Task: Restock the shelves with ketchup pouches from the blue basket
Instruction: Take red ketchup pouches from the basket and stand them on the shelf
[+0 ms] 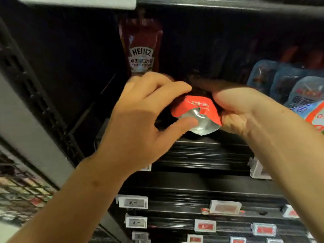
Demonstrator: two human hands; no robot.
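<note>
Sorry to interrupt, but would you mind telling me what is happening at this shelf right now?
A person is restocking a dark shelf with ketchup. Both hands grip one red ketchup pouch with a silver foil base at the shelf's front edge: the left hand on its left side, the right hand on its right. A dark red Heinz ketchup pouch already stands upright behind. Pale blue sauce pouches sit to the right.

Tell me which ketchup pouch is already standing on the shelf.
The Heinz pouch, upright at the back left. The other pouch is bottom-out, gripped by left hand and right hand.
</note>
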